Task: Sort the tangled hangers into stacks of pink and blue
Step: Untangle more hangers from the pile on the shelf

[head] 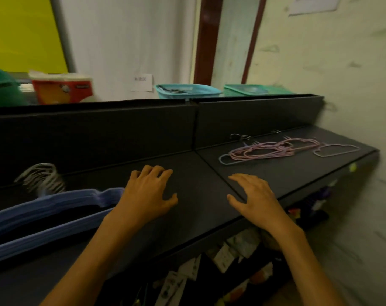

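Mostly dark shelf (pixel 187 195), scuffed pale wall (pixel 331 74)

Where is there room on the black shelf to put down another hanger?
Bare shelf lies between the blue stack and the pink hanger tangle, partly under the left hand and right hand. The far right end is crowded.
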`<state>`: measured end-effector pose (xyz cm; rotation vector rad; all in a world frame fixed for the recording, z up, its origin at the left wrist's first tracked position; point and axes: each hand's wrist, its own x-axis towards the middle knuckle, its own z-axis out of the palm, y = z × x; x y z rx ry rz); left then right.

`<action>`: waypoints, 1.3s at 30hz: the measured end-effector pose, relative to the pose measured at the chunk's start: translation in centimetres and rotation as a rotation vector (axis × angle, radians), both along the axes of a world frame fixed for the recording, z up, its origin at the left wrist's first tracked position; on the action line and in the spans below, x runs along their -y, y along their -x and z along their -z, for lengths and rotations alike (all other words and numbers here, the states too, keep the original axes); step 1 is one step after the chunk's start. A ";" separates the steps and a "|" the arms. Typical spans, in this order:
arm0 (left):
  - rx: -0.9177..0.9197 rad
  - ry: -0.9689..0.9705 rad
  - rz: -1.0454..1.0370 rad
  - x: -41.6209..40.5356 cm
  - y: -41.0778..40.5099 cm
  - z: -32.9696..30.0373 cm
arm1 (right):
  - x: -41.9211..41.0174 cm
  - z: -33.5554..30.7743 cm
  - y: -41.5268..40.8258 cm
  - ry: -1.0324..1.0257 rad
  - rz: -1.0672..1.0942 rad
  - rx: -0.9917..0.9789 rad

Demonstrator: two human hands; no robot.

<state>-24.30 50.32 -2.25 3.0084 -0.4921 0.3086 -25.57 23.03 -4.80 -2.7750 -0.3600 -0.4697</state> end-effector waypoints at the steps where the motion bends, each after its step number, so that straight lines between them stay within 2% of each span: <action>1: -0.007 -0.002 0.023 1.8 -0.6 0.0 | 1.9 0.1 -0.1 0.000 0.021 -0.001; 11: -0.058 -0.017 0.148 22.3 -6.0 0.2 | 22.4 0.7 -0.8 -0.006 0.203 -0.031; 17: -0.069 -0.009 0.131 30.1 -8.7 1.1 | 30.9 1.4 -2.4 0.004 0.202 -0.054; 29: -0.113 -0.007 -0.027 34.7 -15.6 1.5 | 37.4 1.2 -12.5 -0.001 0.093 -0.109; 39: -0.159 -0.001 -0.250 35.5 -22.4 2.6 | 39.2 0.9 -26.5 0.017 -0.056 -0.114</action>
